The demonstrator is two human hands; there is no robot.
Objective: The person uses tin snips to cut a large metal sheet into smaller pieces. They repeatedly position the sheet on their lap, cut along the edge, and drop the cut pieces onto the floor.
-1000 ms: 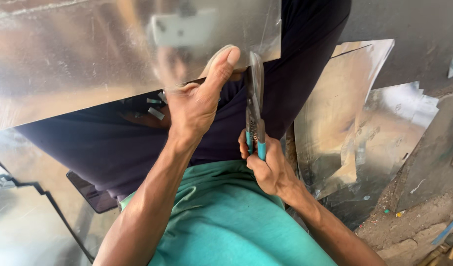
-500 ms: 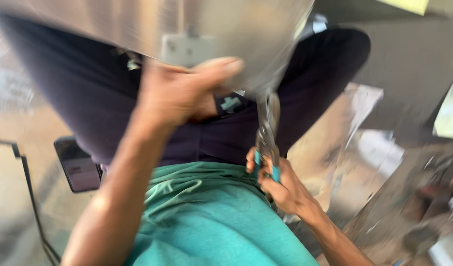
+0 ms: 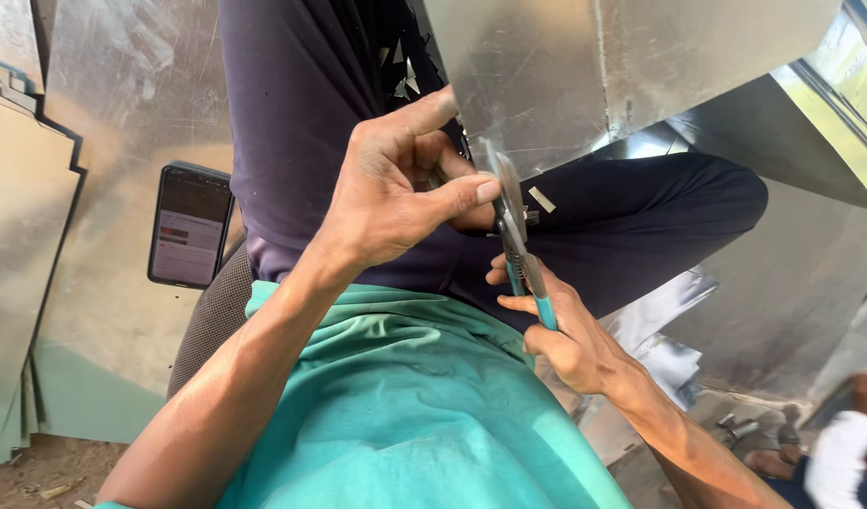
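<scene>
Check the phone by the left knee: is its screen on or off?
On. The phone lies face up on the sheet metal, and its screen shows lit content rather than plain black.

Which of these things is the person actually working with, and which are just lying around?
In use:
left hand, gripping the metal sheet's edge
right hand, holding the snips
tin snips, teal handles
metal sheet, on the lap

Lying about:
phone, screen lit
stacked metal sheets at left
metal offcuts by the leg
</scene>
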